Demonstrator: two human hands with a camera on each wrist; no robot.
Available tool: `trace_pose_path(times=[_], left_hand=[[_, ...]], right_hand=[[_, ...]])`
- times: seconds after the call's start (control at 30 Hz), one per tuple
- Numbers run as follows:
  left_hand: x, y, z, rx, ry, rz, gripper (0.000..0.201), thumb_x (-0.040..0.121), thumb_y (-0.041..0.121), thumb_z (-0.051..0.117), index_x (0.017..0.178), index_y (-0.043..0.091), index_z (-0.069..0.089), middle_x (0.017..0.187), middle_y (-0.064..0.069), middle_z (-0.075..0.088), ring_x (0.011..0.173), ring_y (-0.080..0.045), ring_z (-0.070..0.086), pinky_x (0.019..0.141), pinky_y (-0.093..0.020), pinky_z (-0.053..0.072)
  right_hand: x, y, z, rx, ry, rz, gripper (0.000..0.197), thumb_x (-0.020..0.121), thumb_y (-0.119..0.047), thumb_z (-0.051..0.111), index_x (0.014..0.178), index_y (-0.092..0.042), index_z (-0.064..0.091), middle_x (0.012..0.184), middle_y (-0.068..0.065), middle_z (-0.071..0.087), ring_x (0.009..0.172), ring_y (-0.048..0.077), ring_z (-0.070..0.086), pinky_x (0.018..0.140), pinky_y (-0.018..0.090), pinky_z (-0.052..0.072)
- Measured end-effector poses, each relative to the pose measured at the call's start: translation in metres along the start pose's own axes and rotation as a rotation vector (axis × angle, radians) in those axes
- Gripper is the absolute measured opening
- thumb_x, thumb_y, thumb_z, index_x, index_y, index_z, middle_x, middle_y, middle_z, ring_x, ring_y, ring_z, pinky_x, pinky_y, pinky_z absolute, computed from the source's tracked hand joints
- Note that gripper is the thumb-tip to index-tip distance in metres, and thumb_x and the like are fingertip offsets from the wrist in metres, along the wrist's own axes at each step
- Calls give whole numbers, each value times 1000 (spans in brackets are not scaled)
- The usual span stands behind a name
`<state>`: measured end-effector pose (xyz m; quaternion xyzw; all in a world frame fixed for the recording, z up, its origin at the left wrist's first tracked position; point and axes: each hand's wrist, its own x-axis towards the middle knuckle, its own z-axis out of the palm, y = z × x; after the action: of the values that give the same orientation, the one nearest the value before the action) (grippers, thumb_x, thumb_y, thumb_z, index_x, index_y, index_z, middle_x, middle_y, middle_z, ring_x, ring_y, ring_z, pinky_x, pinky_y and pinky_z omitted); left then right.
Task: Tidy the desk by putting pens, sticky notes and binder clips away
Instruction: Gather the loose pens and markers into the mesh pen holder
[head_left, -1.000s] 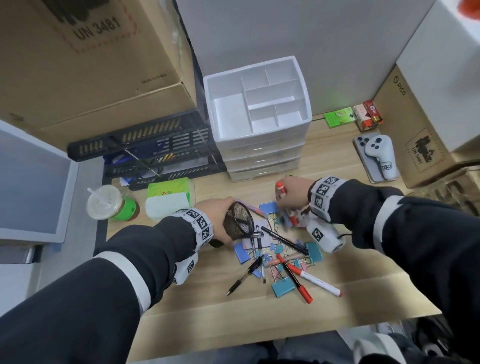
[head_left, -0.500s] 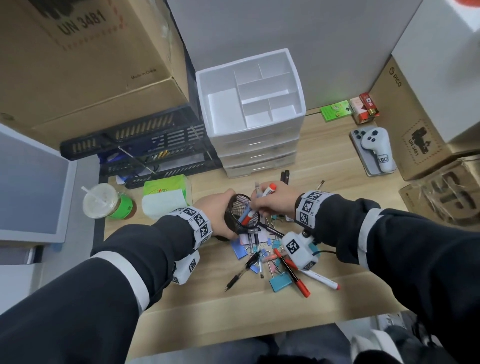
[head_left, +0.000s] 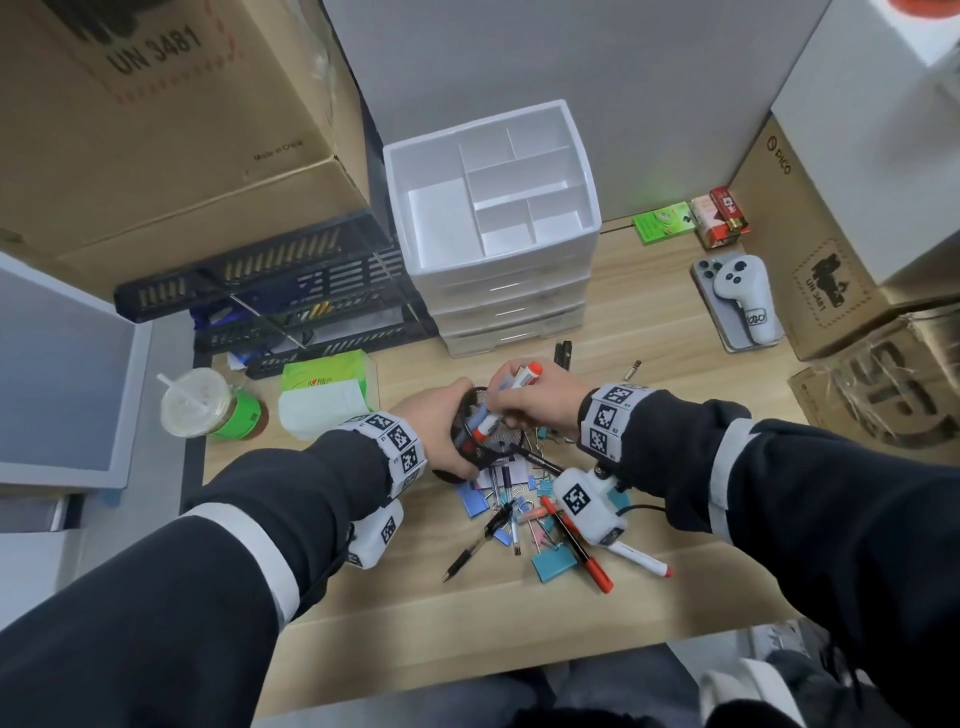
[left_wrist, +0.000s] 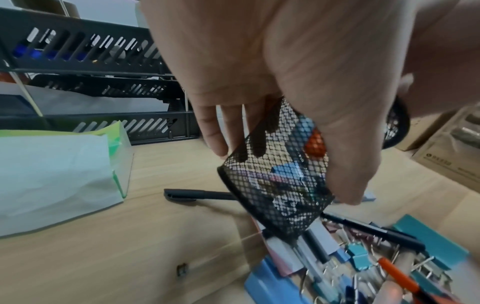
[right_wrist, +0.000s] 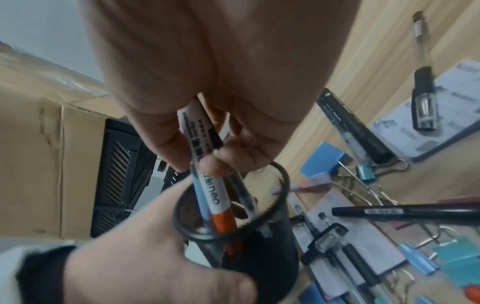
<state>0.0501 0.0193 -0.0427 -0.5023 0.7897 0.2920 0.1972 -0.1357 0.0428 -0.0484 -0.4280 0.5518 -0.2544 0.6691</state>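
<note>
Right now your left hand (head_left: 436, 423) is wrapped around a black mesh pen cup (left_wrist: 278, 176), holding it tilted above the wooden desk (head_left: 649, 332), its mouth leaning toward your right hand (head_left: 540, 400). That right hand pinches a small bundle of pens between thumb and fingers: a white marker with an orange cap (right_wrist: 215, 197), a light blue pen beside it and a thin clear pen (right_wrist: 242, 195), all with their lower ends already inside the cup's rim.

Just near of the cup lies the pile: blue and teal binder clips (head_left: 553, 564), pale sticky notes (right_wrist: 355, 236) under several pens, a black pen (head_left: 467, 548) on the near left of the heap and a red marker (head_left: 576, 545) on its right. Two dark pens (head_left: 563, 353) lie on the far side of your hands, in front of a white drawer unit (head_left: 493, 218). A green tissue pack (head_left: 324, 397) sits left of the cup, with a lidded drink cup (head_left: 200, 402) further left.
</note>
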Motion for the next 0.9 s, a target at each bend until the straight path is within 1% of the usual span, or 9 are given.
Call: trace_pose_path(times=[0.2, 0.3, 0.4, 0.47, 0.6, 0.67, 0.73, 0.8, 0.9], left_hand=[[3, 2, 0, -22, 30, 13, 91, 42, 53, 91, 113, 28, 40, 97, 9, 63, 86, -17, 63, 74, -34, 56], [5, 3, 1, -52, 43, 26, 90, 43, 48, 92, 112, 29, 38, 95, 10, 62, 84, -17, 62, 69, -31, 52], [6, -1, 3, -75, 44, 34, 89, 49, 40, 93, 118, 25, 40, 96, 8, 61, 81, -15, 62, 58, -24, 47], [6, -6, 5, -66, 35, 40, 86, 55, 35, 92, 122, 22, 40, 95, 8, 60, 79, -13, 60, 56, -22, 45], [4, -18, 8, -27, 39, 35, 86, 57, 38, 91, 125, 19, 41, 101, 6, 63, 91, -17, 63, 77, -31, 54], [4, -25, 10, -26, 43, 23, 88, 55, 43, 91, 124, 21, 41, 101, 7, 62, 90, -16, 63, 77, -29, 53], [4, -30, 11, -26, 47, 19, 87, 55, 43, 91, 123, 21, 41, 99, 8, 60, 88, -16, 62, 73, -26, 49], [5, -33, 12, -21, 45, 20, 86, 56, 42, 91, 122, 20, 41, 99, 7, 60, 87, -15, 61, 71, -24, 46], [7, -36, 12, -7, 35, 21, 86, 56, 40, 90, 124, 19, 41, 102, 4, 62, 89, -17, 61, 73, -26, 49]], right_hand=[[-2, 14, -4, -35, 156, -18, 19, 78, -4, 79, 92, -13, 68, 83, 10, 63, 72, 20, 58, 59, 27, 50], [-4, 19, -16, -50, 99, -6, 32, 79, -17, 80, 109, -22, 70, 104, 9, 63, 80, 20, 63, 69, 31, 55], [0, 27, -31, 67, 97, 60, 43, 89, -33, 69, 131, -25, 60, 118, 6, 62, 63, 12, 60, 56, 26, 50], [6, 38, -48, 11, 314, 92, 34, 93, -35, 63, 123, -19, 60, 114, 5, 65, 61, 12, 59, 55, 26, 51], [16, 68, -92, -362, 697, 233, 14, 86, -13, 62, 100, -14, 61, 102, 8, 65, 94, 29, 64, 79, 36, 52], [17, 78, -107, -480, 715, 325, 14, 84, -12, 60, 97, -7, 62, 96, 15, 66, 92, 34, 63, 80, 40, 54], [22, 83, -113, -548, 676, 390, 19, 83, -20, 65, 90, -3, 62, 82, 15, 64, 77, 32, 63, 68, 39, 56], [29, 86, -112, -596, 639, 438, 28, 81, -31, 70, 83, -5, 60, 68, 10, 56, 59, 25, 54, 48, 28, 43], [44, 90, -106, -579, 628, 427, 38, 80, -42, 70, 86, -7, 58, 66, 8, 53, 54, 22, 48, 43, 24, 32]])
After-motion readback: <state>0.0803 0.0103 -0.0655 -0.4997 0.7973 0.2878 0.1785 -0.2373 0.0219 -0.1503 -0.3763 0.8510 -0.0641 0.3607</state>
